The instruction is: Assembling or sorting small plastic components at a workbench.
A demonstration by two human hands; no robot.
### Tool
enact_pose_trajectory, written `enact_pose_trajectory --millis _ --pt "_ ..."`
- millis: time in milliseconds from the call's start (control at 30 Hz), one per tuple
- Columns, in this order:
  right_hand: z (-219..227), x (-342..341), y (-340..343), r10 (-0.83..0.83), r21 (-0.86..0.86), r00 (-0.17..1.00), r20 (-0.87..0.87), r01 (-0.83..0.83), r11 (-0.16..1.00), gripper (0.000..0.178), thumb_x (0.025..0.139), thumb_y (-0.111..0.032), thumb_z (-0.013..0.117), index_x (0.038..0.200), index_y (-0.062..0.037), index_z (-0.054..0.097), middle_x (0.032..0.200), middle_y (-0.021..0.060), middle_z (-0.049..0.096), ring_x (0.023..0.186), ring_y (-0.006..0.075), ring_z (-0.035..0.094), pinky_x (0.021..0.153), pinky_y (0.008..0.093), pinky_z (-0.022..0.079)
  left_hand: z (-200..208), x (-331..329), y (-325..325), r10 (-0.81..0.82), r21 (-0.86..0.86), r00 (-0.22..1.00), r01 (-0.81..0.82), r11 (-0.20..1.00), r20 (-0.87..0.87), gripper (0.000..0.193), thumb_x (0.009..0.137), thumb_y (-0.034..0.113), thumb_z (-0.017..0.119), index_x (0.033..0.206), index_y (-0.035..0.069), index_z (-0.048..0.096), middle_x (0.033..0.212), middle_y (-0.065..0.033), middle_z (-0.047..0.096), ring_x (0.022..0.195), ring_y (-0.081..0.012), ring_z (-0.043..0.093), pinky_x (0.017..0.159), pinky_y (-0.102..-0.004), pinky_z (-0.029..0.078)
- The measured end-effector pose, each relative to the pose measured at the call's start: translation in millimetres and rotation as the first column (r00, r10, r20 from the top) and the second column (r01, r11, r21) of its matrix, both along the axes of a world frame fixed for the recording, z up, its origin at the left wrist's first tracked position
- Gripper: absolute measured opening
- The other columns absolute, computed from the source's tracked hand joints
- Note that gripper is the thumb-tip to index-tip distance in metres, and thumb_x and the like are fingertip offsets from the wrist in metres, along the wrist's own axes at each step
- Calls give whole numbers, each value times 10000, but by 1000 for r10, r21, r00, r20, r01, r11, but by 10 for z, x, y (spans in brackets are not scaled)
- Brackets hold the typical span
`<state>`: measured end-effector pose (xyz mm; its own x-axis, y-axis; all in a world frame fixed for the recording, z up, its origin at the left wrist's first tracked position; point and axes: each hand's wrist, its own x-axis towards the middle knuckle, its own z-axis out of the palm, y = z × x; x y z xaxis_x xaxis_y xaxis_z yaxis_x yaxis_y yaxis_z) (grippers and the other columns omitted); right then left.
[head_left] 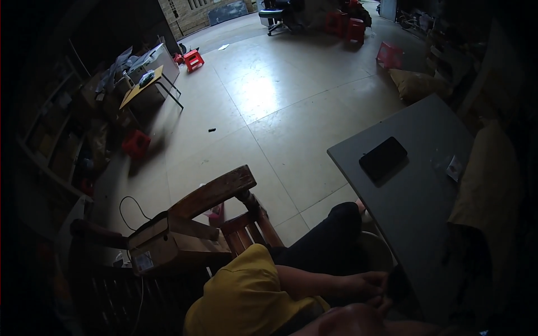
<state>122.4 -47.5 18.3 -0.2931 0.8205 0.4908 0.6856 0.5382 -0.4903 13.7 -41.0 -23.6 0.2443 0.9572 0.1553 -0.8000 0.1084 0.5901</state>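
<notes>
My left arm, in a yellow sleeve (246,288), reaches across my lap toward the grey table's near edge. At its end my left hand (371,284) is closed, its fingers curled together beside a dark, shapeless patch (400,285). Whatever lies in those fingers is too dark and small to make out. Close below it, my right hand (385,306) shows only partly, in deep shade, and its finger pose is hidden. Both hands are low, left of the table (358,162). A black phone-like slab (384,158) lies flat on the tabletop, apart from both hands.
A wooden armchair (216,190) with an open cardboard box (168,246) on it stands at my left. A small white packet (454,168) and brown paper sacking (487,173) are on the table's right. Red stools (194,60), a folding table (143,87) and a stuffed sack (417,84) stand farther off.
</notes>
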Motion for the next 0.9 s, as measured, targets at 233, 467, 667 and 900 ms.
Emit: enact_pose_trajectory --millis 233,467,667,900 --pt "18 463 1157 43 138 979 201 -72 988 252 923 -139 444 1112 7 523 1168 190 498 1103 318 473 924 398 381 89 -231 -28 66 -265 996 -50 963 53 106 904 210 521 957 126 486 792 45 456 665 -27 427 552 -186 352" --pt "-49 867 2382 -519 234 464 718 541 808 373 944 -236 425 1308 -154 428 1350 150 385 1275 297 322 1026 429 311 -147 -359 -166 74 -317 984 -20 948 159 218 885 315 518 929 102 510 734 6 460 568 -89 409 488 -215 333" --pt "-925 1416 2671 -405 333 794 454 271 903 327 904 -193 492 1196 -49 520 1261 176 470 1187 334 422 992 456 344 -269 -359 -66 -2 -390 994 46 920 113 263 911 332 461 837 83 504 706 -23 453 561 -111 413 490 -232 334" --pt "-355 735 2065 -316 70 903 293 309 949 206 875 -97 516 1064 -29 564 1053 155 542 999 319 521 851 385 435 -169 -357 69 -14 -327 994 49 944 110 194 864 270 535 881 81 496 742 -54 462 661 -179 494 584 -261 411"
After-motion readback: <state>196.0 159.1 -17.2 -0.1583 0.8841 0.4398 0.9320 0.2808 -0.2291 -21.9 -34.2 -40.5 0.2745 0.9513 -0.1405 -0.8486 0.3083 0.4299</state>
